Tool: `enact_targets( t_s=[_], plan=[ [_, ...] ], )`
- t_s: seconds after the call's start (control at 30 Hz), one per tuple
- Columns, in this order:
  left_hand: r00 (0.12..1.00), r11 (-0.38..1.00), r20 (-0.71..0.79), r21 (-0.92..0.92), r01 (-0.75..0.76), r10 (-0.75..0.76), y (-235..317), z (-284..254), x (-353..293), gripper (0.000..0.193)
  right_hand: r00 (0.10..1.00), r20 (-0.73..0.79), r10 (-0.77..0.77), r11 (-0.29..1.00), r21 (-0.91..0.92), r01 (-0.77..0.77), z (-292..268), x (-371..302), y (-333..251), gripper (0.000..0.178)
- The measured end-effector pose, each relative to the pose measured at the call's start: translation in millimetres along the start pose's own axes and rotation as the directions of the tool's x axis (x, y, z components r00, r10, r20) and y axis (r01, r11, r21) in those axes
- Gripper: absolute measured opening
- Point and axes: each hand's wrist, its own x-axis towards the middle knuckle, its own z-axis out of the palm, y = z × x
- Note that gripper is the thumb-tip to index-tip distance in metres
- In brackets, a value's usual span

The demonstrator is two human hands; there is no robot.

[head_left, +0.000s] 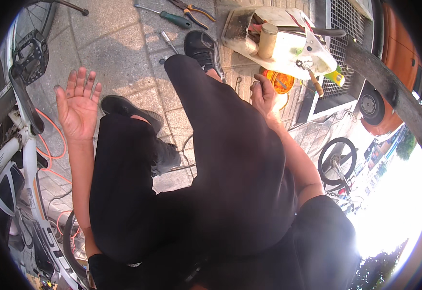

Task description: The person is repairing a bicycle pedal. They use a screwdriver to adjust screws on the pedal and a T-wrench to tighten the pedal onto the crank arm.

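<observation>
Beyond the right knee, on the paved ground (109, 53), a round tub (279, 83) is sitting just past the right hand (267, 101) and slightly to its right. Its inside is showing bright orange, with lighter yellow patches catching the sun and a dark strip running along the right part. The right hand is reaching out past the thigh, its fingers curling inward beside the tub's left edge; I cannot tell whether they are touching the tub or gripping anything small.

On the left, the left hand (81, 108) is lifting its palm into view, fingers spreading straight and holding nothing, with dark smudges marking the fingertips. It is hovering to the right of a black pedal (29, 57) and a white bicycle frame (29, 159), while an orange cable (65, 142) is looping between frame and forearm.

Just beyond the tub, a cut-open white plastic container (290, 53) is holding a cream-coloured can (268, 41) among other items. A wooden-handled tool (315, 83) is hanging or leaning at its right side, near a yellow-green piece (335, 77).

Farther off, beyond the shoes, a green-handled screwdriver (174, 20) is lying left of some pliers (188, 7), whose handles are showing orange and dark colouring.
</observation>
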Motion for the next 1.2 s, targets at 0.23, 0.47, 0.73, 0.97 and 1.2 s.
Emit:
enact_targets(
  t_s=[0.23,0.47,0.73,0.97,1.2],
  plan=[
    [0.996,0.976,-0.084,0.219,0.017,0.002,8.3,-1.8,-14.4,0.057,0.742,0.074,0.666,0.738,-0.211,-0.641,-11.0,-68.7,159.5,0.052],
    [0.956,0.732,-0.277,0.671,0.122,0.095,29.2,43.7,-53.3,0.072,0.765,0.34,0.547,0.836,-0.266,-0.48,66.4,-100.9,214.1,0.057],
    [0.993,-0.206,-0.12,0.971,0.119,0.008,56.6,96.7,-84.5,0.057,0.749,0.494,0.442,0.891,-0.338,-0.303,53.0,-92.4,171.1,0.055],
    [0.796,0.334,-0.601,0.766,0.549,0.072,2.1,-49.2,-131.0,0.052,0.804,0.447,0.393,0.908,-0.328,-0.261,-46.9,-100.0,180.6,0.054],
    [0.833,0.536,-0.549,0.724,0.433,0.07,-149.8,-150.3,-119.4,0.046,0.922,0.278,0.27,0.95,-0.234,-0.208,-129.0,-93.0,121.9,0.052]
  ],
)
